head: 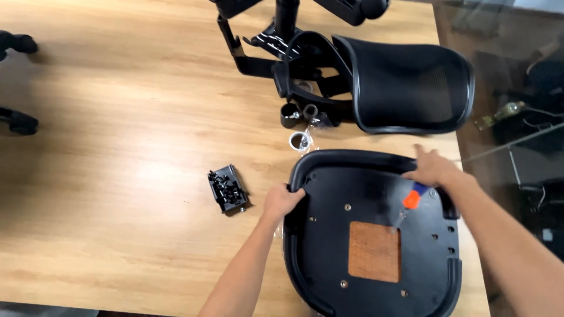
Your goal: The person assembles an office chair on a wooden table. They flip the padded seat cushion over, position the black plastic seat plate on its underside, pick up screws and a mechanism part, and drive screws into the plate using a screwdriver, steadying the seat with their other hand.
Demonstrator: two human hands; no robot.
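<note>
- We find the left hand point(282, 201) closed around the raised left rim of the black seat pan point(329, 264), fingers curled over the edge and thumb on the outer side.
- We find the right hand point(432, 168) resting on the far right part of the same rim; its fingers are bent over the edge, and we cannot tell whether they grip firmly or merely press.
- Just below the right hand, an orange-and-blue object point(414, 196) lies on the seat pan; its kind is too blurred to tell.
- The seat pan lies underside up at the near right corner of the wooden counter point(117, 117), and its right side reaches the counter edge.
- A brown woven rectangular panel point(374, 251) sits in the middle of the underside, with small metal screw points spaced around it.
- Left of the left hand, near but apart from the seat pan, a small black tray of dark fasteners point(227, 188) rests on the counter.
- Beyond the seat pan, a small clear bag holding a ring-shaped part point(301, 141) lies near two short black cylinders point(296, 114).
- Behind these, a black mesh backrest point(411, 85) lies on the counter, joined to a black frame assembly point(282, 47).
- At the left counter edge, two black parts point(17, 82) are partly in view.
</note>
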